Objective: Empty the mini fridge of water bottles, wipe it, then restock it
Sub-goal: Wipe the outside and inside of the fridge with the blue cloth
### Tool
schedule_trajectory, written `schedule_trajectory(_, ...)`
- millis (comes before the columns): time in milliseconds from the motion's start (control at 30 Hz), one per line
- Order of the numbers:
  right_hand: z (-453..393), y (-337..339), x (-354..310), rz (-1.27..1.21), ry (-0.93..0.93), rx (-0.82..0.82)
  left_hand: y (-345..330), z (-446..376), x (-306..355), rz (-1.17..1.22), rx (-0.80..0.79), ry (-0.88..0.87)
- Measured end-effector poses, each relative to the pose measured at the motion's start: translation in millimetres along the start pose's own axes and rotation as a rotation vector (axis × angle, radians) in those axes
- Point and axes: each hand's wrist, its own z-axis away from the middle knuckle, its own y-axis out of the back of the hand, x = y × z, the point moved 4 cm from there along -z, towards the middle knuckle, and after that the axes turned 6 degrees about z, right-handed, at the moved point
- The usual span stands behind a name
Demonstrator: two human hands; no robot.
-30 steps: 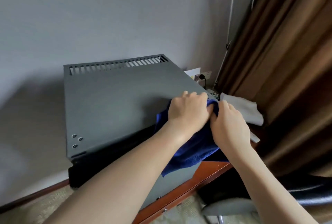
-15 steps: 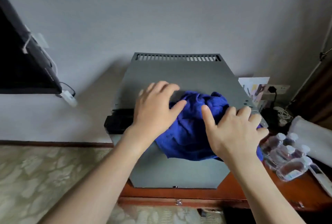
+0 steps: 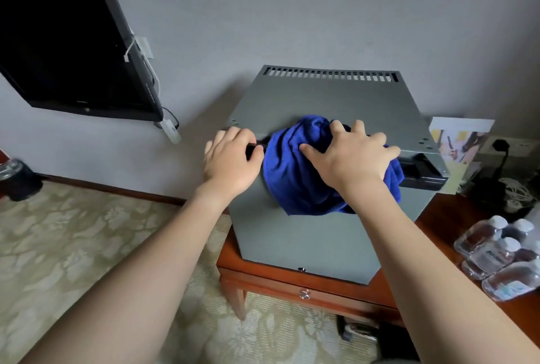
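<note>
Our right hand point(image 3: 349, 156) presses spread fingers on the bunched blue cloth point(image 3: 295, 176) atop the mini fridge point(image 3: 306, 235), our left hand point(image 3: 230, 162) curls over its top-left edge, and the water bottles point(image 3: 496, 255) lie on the desk point(image 3: 432, 223) beside it, so emptying looks done, wiping underway, restocking left.

No writing here can be read.
The water bottles point(image 3: 496, 255) carry labels too blurred to make out, and the printed card point(image 3: 460, 141) beside the mini fridge point(image 3: 306, 235) shows only indistinct pictures.
</note>
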Motion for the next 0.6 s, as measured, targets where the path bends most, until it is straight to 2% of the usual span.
schedule_trajectory(167,6.7,3.9,-4.8,-0.030,0.023,0.002,12.9,11.0,2.0,-0.053,-0.072,-0.030)
schedule_trajectory(267,19.1,8.2,-5.8,-0.045,0.049,-0.004,29.3,36.9,1.3,-0.079,-0.062,-0.042)
schedule_trajectory(400,45.9,14.5,-0.4,-0.054,0.040,0.003,48.0,74.0,6.2,-0.080,-0.128,-0.122)
schedule_trajectory(500,69.8,18.8,-5.3,-0.001,0.001,0.034,57.5,101.9,8.6,-0.022,-0.226,-0.226)
schedule_trajectory(600,99.2,27.0,-11.4,0.034,-0.023,0.035,70.7,130.5,13.3,0.143,-0.344,-0.271)
